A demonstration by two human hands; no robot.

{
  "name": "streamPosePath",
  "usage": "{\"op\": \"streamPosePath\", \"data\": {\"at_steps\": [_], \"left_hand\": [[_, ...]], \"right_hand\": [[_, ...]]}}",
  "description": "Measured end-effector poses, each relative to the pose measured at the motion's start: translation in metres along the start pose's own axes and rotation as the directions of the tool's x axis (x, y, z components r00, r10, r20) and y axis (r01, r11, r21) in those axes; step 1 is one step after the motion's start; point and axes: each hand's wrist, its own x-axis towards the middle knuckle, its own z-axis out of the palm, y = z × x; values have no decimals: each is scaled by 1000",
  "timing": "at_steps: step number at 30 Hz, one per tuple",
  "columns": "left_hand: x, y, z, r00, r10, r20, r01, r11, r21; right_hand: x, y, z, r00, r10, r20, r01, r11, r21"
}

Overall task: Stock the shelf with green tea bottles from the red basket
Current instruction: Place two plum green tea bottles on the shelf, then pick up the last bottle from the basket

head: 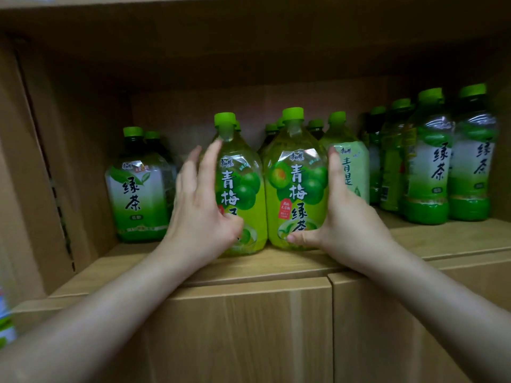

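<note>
Two plum green tea bottles with yellow-green labels and green caps stand side by side near the front of the wooden shelf. My left hand wraps the left side of the left bottle, fingers spread along it. My right hand grips the right side of the right bottle, thumb across its base. Both bottles are upright and touching each other. The red basket is not in view.
A green tea bottle with a white-green label stands at the left, another behind it. More plum tea bottles fill the row behind. Several green tea bottles crowd the right end. The shelf's side wall is on the left; cabinet doors sit below.
</note>
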Motion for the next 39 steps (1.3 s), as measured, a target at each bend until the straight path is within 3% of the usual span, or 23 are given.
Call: {"op": "streamPosePath", "data": {"at_steps": [2, 4, 7, 10, 12, 15, 19, 23, 27, 31, 36, 39], "left_hand": [[-1, 5, 1, 962, 258, 85, -271, 893, 360], [-3, 11, 4, 904, 349, 247, -428, 733, 529], [-2, 25, 2, 905, 278, 321, -420, 697, 581], [4, 54, -3, 930, 218, 295, -357, 722, 592], [10, 84, 2, 920, 287, 267, -386, 781, 491], [3, 139, 20, 846, 505, 173, -529, 834, 155], [-34, 229, 59, 716, 694, 73, -667, 711, -224], [-70, 318, 112, 642, 758, 115, -633, 609, -479], [-110, 402, 163, 575, 782, 240, -522, 577, -628], [-162, 478, 205, 487, 808, 331, -432, 552, -713], [-234, 534, 260, 384, 788, 481, -316, 602, -733], [-274, 543, 280, 256, 746, 615, -260, 666, -699]], "right_hand": [[-3, -1, 1, 1000, 13, 4, -13, 998, -58], [-5, 1, -4, 999, 16, 49, -14, 999, -39], [-12, 10, -27, 997, -32, 70, 29, 999, 40], [-29, 27, -71, 992, -113, 55, 108, 989, 100], [-49, 39, -106, 987, -119, 105, 101, 982, 161], [-83, 64, -163, 967, -94, 237, 42, 976, 214], [-134, 121, -232, 949, 39, 311, -97, 980, 174], [-198, 194, -299, 949, 196, 248, -228, 968, 107], [-271, 251, -359, 894, 412, 177, -424, 905, 35], [-359, 322, -396, 773, 622, 124, -612, 783, -113], [-461, 404, -384, 648, 760, -53, -746, 619, -246], [-509, 425, -362, 574, 818, -51, -784, 530, -324]]}}
